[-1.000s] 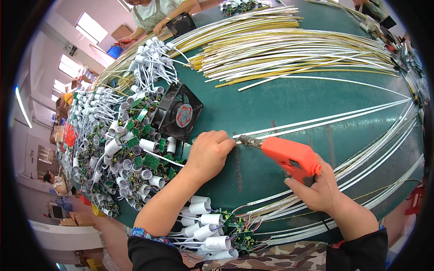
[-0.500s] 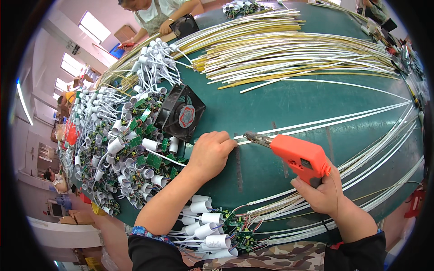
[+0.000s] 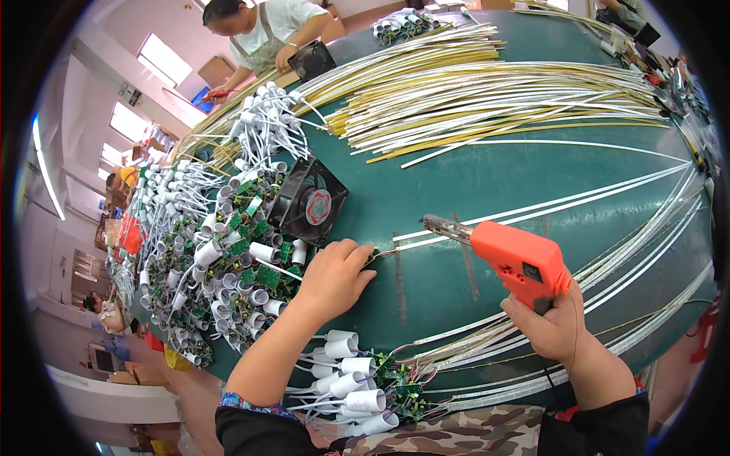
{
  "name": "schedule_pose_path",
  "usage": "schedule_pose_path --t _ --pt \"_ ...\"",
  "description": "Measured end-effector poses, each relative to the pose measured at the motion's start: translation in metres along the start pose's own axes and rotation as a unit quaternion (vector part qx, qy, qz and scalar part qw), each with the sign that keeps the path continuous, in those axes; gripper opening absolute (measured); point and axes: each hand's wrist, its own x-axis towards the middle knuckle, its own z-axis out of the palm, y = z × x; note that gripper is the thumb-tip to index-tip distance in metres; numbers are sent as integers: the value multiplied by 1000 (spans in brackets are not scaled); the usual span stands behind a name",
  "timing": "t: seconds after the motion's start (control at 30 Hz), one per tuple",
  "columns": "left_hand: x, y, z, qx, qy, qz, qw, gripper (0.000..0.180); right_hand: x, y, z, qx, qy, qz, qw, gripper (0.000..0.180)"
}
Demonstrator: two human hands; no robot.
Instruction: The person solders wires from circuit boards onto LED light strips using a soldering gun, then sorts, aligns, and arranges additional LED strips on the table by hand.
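My right hand (image 3: 549, 323) is wrapped round the handle of an orange-red soldering gun (image 3: 517, 258). Its dark metal tip (image 3: 441, 226) hangs over two narrow white LED strips (image 3: 547, 203), near their left ends. My left hand (image 3: 334, 283) is closed low over the table, just left of those ends. Thin wires (image 3: 382, 254) run from its fingertips to the strips; what else lies under the palm is hidden. Beside that hand stands a black cooling fan (image 3: 310, 201).
White lamp caps with green circuit boards (image 3: 236, 251) are heaped at left; several finished-looking ones (image 3: 357, 384) lie near me, wired to strips. Bundles of white and yellow strips (image 3: 494, 106) cover the far side. Another person (image 3: 266, 38) works across the green table (image 3: 487, 171).
My left hand has drawn back left from the strip ends, baring the thin wires. The soldering gun has shifted slightly right, its tip lifting off the strip ends. The view has tilted a little.
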Motion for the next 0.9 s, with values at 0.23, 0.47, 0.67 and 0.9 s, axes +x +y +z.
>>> schedule_pose_path --t 0.23,0.47,0.67,0.9 --pt "-7 7 -26 -94 -19 -54 994 21 0 -7 8 54 26 3 998 51" --pt "-45 89 -88 -89 -144 54 984 24 -19 7 -33 90 150 -58 983 50" --pt "-99 86 -111 -249 -181 72 949 42 -11 6 -35 53 109 -93 988 46" --pt "-148 -39 -131 -50 194 -299 933 24 -12 13 -33 54 110 -66 990 49"
